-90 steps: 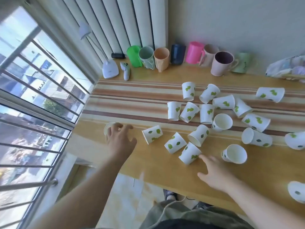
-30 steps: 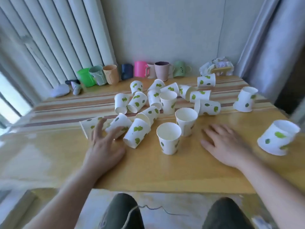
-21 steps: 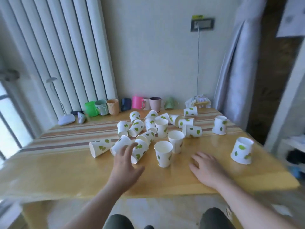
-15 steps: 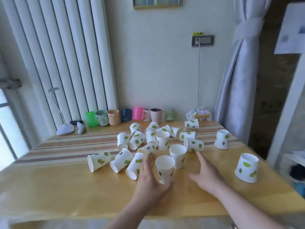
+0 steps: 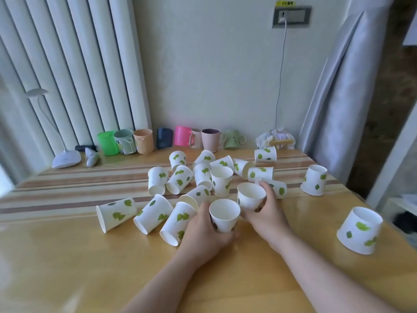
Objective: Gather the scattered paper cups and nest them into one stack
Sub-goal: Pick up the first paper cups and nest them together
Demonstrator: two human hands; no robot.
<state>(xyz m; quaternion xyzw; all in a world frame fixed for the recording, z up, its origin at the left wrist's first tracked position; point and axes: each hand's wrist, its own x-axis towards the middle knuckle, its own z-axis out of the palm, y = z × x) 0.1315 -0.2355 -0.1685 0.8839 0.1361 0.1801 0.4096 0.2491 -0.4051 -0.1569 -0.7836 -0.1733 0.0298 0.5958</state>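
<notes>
Left hand (image 5: 204, 233) is wrapped round an upright paper cup (image 5: 224, 215) near the table's (image 5: 67, 256) front edge; right hand (image 5: 266, 213) grips a second upright cup (image 5: 251, 196) just beside it, mouth up. Both held rim-up, prob. so one can drop straight into the other to start the stack. No nesting done yet. Approx. 19 leaf-print cups in view: most tipped over in a mid-table cluster, two inverted nr the right edge. Eight colored mugs (image 5: 209, 140) line the back edge.
</notes>
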